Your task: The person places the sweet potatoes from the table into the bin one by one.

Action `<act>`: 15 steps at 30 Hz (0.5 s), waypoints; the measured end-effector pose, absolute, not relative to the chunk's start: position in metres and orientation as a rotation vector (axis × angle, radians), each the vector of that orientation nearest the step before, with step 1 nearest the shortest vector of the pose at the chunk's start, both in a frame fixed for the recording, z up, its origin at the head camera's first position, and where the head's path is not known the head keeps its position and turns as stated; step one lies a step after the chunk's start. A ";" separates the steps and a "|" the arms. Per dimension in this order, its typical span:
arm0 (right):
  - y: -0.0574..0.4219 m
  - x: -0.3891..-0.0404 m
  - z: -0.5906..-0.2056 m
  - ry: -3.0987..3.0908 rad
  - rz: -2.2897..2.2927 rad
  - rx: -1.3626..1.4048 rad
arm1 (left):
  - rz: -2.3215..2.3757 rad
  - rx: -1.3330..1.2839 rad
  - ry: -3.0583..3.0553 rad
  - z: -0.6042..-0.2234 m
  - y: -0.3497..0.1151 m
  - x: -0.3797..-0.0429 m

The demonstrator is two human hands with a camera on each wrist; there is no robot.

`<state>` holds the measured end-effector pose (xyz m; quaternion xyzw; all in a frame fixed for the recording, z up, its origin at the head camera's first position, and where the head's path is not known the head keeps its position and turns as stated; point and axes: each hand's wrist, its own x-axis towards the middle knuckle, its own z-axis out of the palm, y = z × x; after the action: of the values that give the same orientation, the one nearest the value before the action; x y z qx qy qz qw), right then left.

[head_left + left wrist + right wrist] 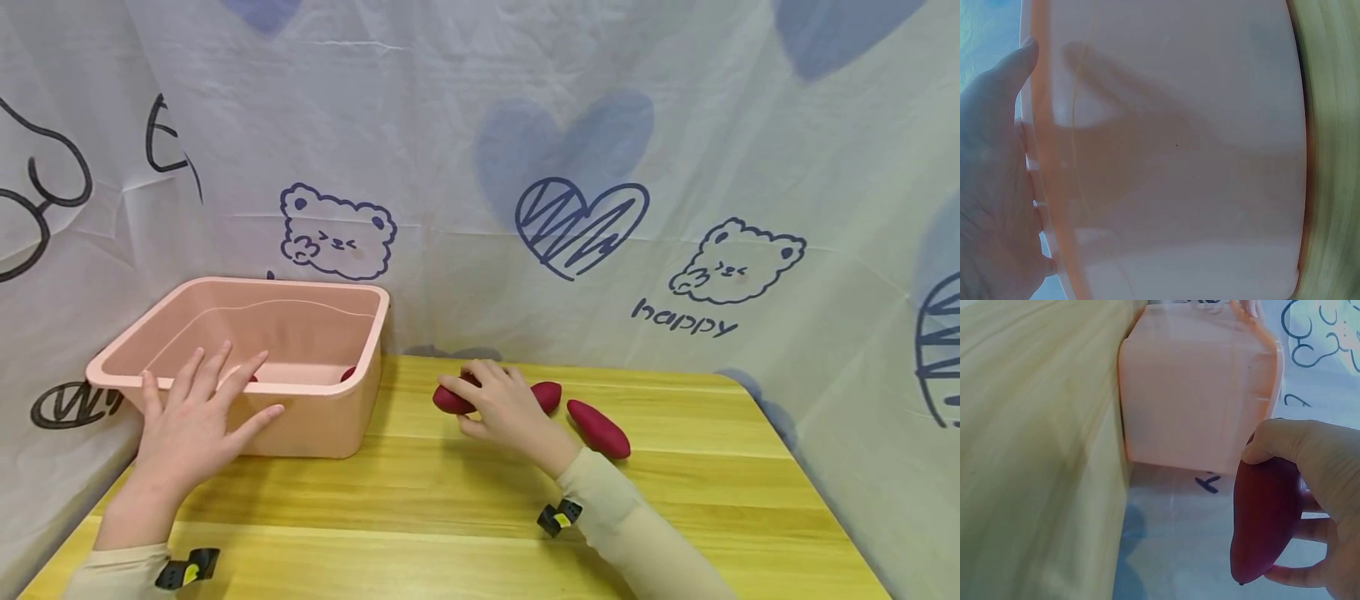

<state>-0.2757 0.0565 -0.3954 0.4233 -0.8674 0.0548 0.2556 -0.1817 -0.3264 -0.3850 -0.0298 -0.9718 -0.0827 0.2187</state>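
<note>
My right hand (498, 408) grips a dark red sweet potato (452, 398) over the wooden table. In the right wrist view the held sweet potato (1266, 519) hangs with its narrow end down, thumb on one side and fingers on the other. A second sweet potato (549, 397) lies partly hidden behind that hand. Another sweet potato (598, 429) rests to its right. At the left, my left hand (191, 417) lies at the near rim of a pink plastic bin (300, 425), fingers straight and spread. Bits of red things (348, 374) show inside, mostly hidden by the wall.
The yellow wood-grain table (420, 517) carries everything. A white cloth (450, 275) with bear and heart drawings hangs behind and at both sides. The bin stands close to the cloth at the left.
</note>
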 end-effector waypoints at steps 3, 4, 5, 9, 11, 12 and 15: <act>0.050 -0.278 -0.392 -2.318 0.146 1.156 | -0.228 -0.085 -2.689 -0.385 -0.326 -0.182; 0.047 -0.279 -0.390 -2.309 0.149 1.159 | -0.228 -0.084 -2.689 -0.385 -0.326 -0.183; 0.045 -0.280 -0.389 -2.302 0.150 1.162 | -0.228 -0.083 -2.689 -0.386 -0.326 -0.183; 0.036 -0.281 -0.382 -2.280 0.149 1.160 | -0.226 -0.081 -2.687 -0.386 -0.326 -0.183; 0.031 -0.282 -0.378 -2.264 0.151 1.158 | -0.226 -0.079 -2.687 -0.386 -0.326 -0.183; 0.029 -0.282 -0.376 -2.256 0.154 1.155 | -0.227 -0.078 -2.686 -0.386 -0.326 -0.183; 0.022 -0.282 -0.369 -2.238 0.170 1.154 | -0.233 -0.075 -2.686 -0.386 -0.326 -0.183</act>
<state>-0.2822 0.0220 -0.3689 0.4355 -0.8448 0.0643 0.3041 -0.1826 -0.3256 -0.3860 -0.0272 -0.9714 -0.0842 0.2203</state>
